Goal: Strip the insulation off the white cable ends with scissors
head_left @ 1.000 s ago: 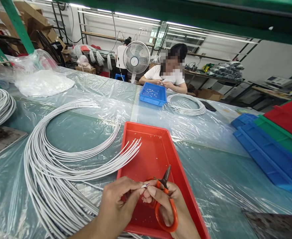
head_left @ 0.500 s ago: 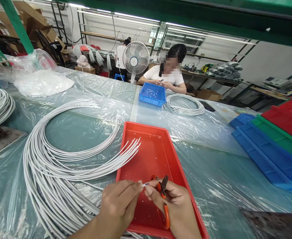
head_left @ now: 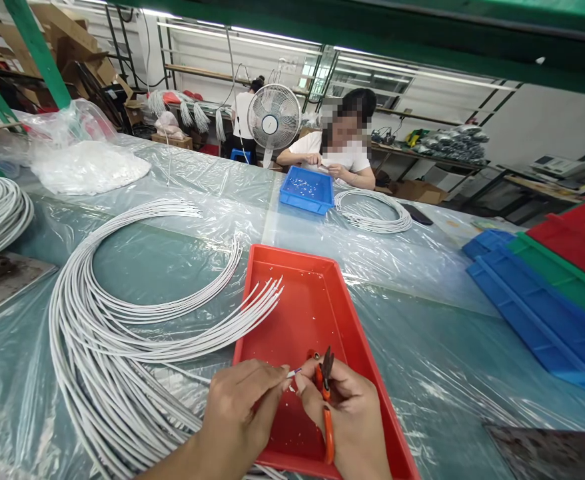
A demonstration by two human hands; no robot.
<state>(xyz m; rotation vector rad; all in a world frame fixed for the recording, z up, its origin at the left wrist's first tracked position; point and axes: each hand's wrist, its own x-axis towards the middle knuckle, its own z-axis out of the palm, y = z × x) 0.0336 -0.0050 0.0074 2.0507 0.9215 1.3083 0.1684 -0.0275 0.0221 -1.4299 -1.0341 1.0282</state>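
Over the red tray (head_left: 317,263), my left hand (head_left: 242,403) pinches a white cable (head_left: 291,375) close to its stripped end, where a small bluish core shows. The thumb and forefinger of my right hand (head_left: 345,410) close on that same tip. Orange-handled cutting pliers (head_left: 328,427) lie in my right palm, their dark jaws pointing up and away from the cable. To the left, a large bundle of white cables (head_left: 80,320) curves round on the plastic-covered table, and some of its ends reach over the tray's left rim. Small white scraps are scattered in the tray.
Across the table a person (head_left: 345,147) works above a blue tray (head_left: 306,193), beside a coil of white cable (head_left: 372,212). Stacked bins (head_left: 547,300) stand at the right. A plastic bag (head_left: 85,167) lies back left. A green beam (head_left: 322,27) crosses overhead.
My right hand has turned slightly, so the pliers stand more upright. A small white scrap now shows below the cable tip. Across the table, the person's hands have shifted.
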